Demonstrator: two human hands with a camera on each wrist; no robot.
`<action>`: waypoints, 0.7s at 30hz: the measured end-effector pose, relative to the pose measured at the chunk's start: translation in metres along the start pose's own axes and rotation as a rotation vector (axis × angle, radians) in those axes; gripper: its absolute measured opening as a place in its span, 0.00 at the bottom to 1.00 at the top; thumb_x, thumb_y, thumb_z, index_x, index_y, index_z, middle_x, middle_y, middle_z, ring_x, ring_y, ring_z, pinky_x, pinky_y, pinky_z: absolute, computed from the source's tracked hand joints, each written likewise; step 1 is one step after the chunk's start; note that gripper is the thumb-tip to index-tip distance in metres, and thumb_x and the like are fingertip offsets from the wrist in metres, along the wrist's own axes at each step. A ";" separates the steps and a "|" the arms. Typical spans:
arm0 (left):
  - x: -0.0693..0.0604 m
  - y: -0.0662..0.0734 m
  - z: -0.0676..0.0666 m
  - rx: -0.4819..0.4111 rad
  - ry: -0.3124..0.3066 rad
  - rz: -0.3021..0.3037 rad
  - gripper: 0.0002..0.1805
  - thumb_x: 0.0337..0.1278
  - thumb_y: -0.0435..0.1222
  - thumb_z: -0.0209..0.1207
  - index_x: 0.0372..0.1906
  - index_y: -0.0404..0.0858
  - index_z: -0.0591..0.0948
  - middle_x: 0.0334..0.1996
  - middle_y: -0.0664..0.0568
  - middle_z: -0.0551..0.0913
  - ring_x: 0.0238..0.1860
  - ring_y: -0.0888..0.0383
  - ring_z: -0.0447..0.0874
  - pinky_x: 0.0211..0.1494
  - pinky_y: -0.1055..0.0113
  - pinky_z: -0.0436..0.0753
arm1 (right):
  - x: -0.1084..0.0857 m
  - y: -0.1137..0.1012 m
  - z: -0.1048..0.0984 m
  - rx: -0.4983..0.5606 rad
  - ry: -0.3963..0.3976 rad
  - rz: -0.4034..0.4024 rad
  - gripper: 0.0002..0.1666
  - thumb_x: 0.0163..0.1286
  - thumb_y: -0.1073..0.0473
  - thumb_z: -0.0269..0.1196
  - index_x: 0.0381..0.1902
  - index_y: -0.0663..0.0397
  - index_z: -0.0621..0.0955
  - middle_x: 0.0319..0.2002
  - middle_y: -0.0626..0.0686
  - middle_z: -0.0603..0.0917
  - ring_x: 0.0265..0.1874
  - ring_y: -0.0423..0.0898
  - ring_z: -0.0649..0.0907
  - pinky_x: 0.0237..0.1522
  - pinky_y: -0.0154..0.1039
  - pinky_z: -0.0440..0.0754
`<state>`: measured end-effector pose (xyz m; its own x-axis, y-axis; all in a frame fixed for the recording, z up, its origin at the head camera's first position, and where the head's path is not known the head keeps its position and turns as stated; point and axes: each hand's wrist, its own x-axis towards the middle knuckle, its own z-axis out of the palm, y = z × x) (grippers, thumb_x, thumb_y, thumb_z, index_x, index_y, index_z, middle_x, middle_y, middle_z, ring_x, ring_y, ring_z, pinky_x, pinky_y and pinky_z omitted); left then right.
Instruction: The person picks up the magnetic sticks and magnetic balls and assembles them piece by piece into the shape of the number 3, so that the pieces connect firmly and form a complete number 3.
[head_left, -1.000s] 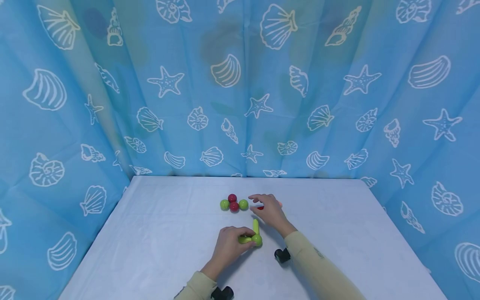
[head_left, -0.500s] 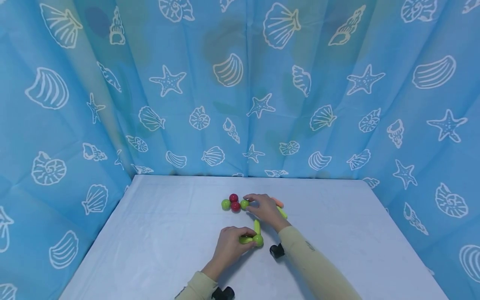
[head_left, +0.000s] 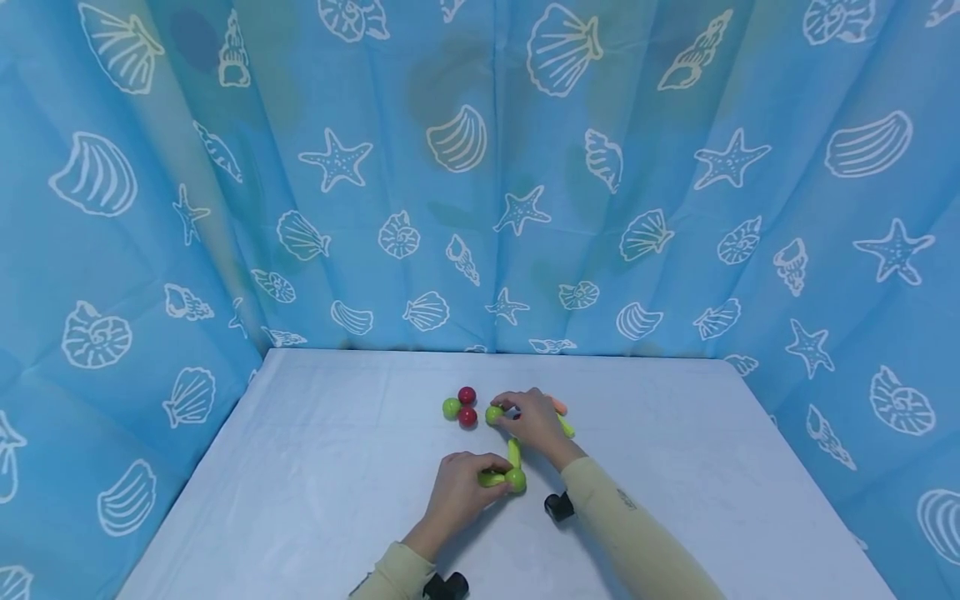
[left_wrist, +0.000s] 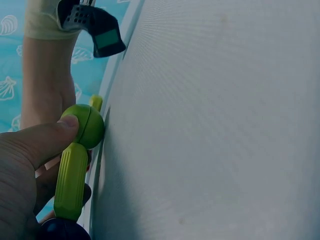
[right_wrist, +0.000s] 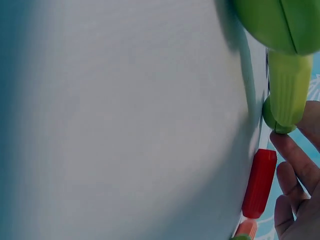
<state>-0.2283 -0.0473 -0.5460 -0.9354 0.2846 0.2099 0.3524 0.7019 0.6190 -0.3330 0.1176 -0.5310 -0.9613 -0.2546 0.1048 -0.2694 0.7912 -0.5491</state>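
Lime sticks [left_wrist: 70, 182] meet at a green ball [head_left: 515, 481] below the center of the head view, one running left, the other toward the top of the frame. A person's left hand [head_left: 461, 485] grasps the piece, thumb pressed on the ball; the left wrist view shows a dark ball [left_wrist: 64, 231] at the near stick's lower end. Just above in the head view, the right hand [head_left: 536, 421] pinches a second green ball [head_left: 494, 415] between thumb and finger, beside but apart from a cluster at its left: two red balls [head_left: 467, 406] and a third green ball [head_left: 451, 408]. Beyond that hand, partly hidden, lie an orange stick [head_left: 559, 406] and a green stick [head_left: 566, 427]; a red stick [right_wrist: 260, 184] shows near its fingers at the right of the right wrist view. Black wrist cameras [head_left: 558, 507] and beige sleeves [head_left: 630, 521] reach in from the bottom edge over a white-covered desk [head_left: 337, 483]. Blue curtains [head_left: 480, 208] printed with white shells and starfish fill the top and both sides.
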 end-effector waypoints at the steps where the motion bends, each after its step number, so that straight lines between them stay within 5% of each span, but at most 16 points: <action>1: 0.000 0.000 0.000 0.000 0.001 0.002 0.13 0.55 0.48 0.73 0.46 0.55 0.89 0.40 0.68 0.89 0.43 0.64 0.81 0.63 0.46 0.73 | -0.001 0.001 -0.001 -0.003 0.005 -0.007 0.16 0.66 0.48 0.72 0.51 0.35 0.86 0.41 0.42 0.85 0.42 0.45 0.77 0.47 0.46 0.79; 14: 0.001 -0.001 0.002 0.006 0.006 0.002 0.13 0.54 0.49 0.73 0.46 0.56 0.89 0.37 0.69 0.88 0.38 0.67 0.79 0.59 0.48 0.75 | -0.018 0.008 -0.010 -0.020 -0.023 -0.080 0.16 0.65 0.53 0.73 0.51 0.39 0.87 0.40 0.42 0.87 0.38 0.43 0.74 0.41 0.42 0.76; 17: 0.001 0.000 0.001 0.005 0.001 -0.002 0.13 0.54 0.48 0.73 0.46 0.55 0.89 0.37 0.69 0.88 0.37 0.67 0.78 0.59 0.48 0.74 | -0.021 0.010 -0.012 -0.001 -0.015 -0.080 0.16 0.65 0.53 0.73 0.51 0.40 0.87 0.41 0.42 0.87 0.42 0.43 0.79 0.55 0.48 0.77; 21: 0.000 0.001 0.001 0.001 -0.004 -0.005 0.13 0.54 0.48 0.74 0.46 0.55 0.89 0.37 0.69 0.88 0.38 0.67 0.79 0.60 0.48 0.74 | -0.024 0.013 -0.014 0.006 0.005 -0.061 0.17 0.65 0.53 0.73 0.51 0.39 0.86 0.42 0.42 0.87 0.48 0.45 0.83 0.71 0.56 0.65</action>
<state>-0.2285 -0.0462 -0.5462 -0.9371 0.2834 0.2036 0.3475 0.7040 0.6194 -0.3141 0.1421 -0.5288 -0.9435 -0.2993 0.1419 -0.3268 0.7711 -0.5464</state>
